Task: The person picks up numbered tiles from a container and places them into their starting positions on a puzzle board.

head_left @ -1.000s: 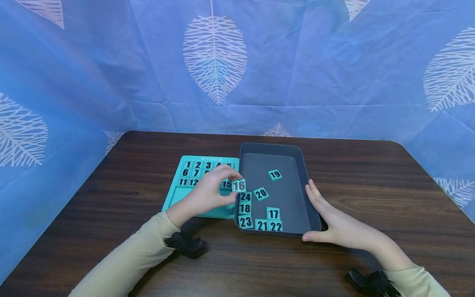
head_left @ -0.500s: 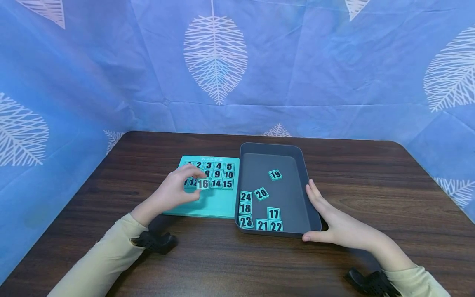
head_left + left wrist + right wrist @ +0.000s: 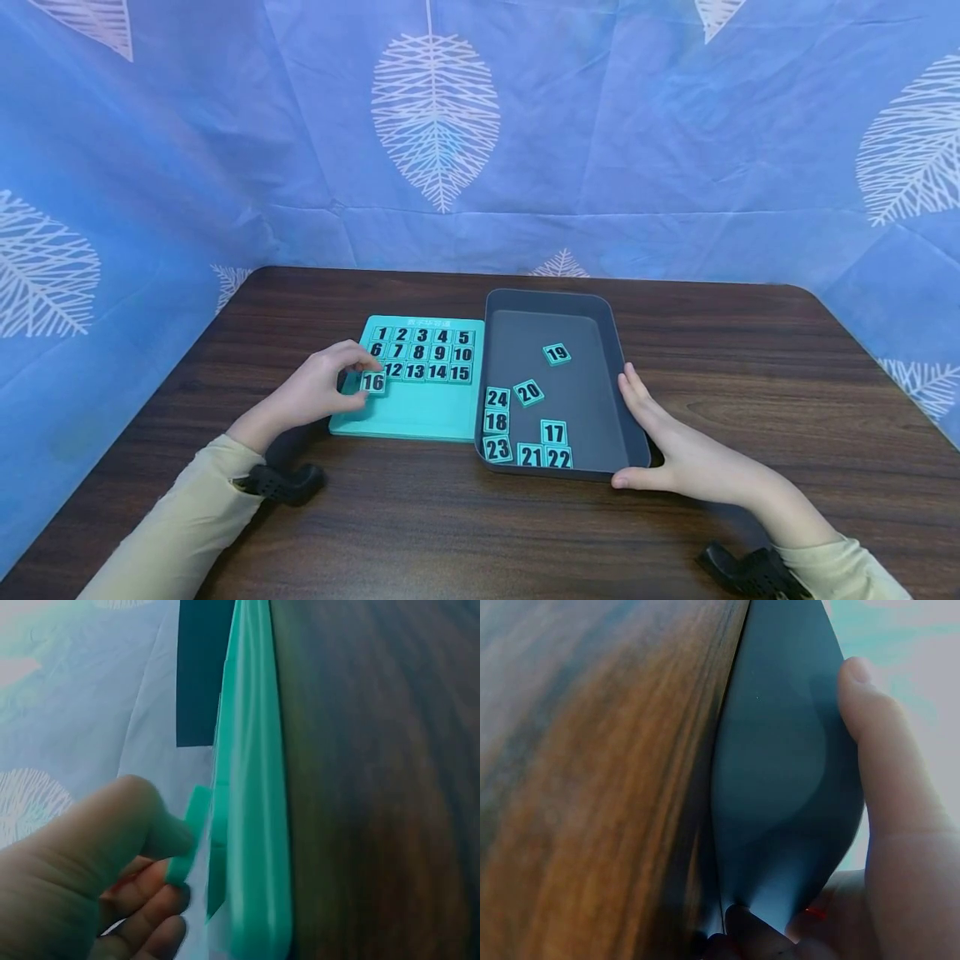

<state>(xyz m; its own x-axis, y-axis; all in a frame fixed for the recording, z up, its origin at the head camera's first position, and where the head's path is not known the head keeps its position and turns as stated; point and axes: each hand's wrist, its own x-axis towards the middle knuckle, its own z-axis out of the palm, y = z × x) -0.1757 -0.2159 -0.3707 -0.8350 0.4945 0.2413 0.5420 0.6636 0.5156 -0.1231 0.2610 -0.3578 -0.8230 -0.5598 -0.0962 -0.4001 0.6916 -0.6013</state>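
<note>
Between thumb and fingers my left hand (image 3: pixel 318 387) pinches the number 16 tile (image 3: pixel 373 382), seen edge-on and tilted in the left wrist view. The tile is over the left side of the turquoise number puzzle board (image 3: pixel 420 417), just below its third row. Tiles 1 to 15 lie in order there, with 11 hidden behind the hand and the held tile. My right hand (image 3: pixel 682 454) rests against the near right corner of the dark grey tray (image 3: pixel 551 304), fingers along the right wall and thumb at the front wall.
In the tray lie several loose tiles, among them tile 19 (image 3: pixel 557 354), tile 20 (image 3: pixel 528 392), tile 17 (image 3: pixel 553 432) and tile 24 (image 3: pixel 497 397). Board and tray stand side by side on a dark wooden table (image 3: pixel 450 533). A blue leaf-patterned cloth (image 3: pixel 637 150) hangs behind.
My left hand has carried tile 16 leftward from above the tray's left edge across to the board's left side. The right hand and tray have stayed in place.
</note>
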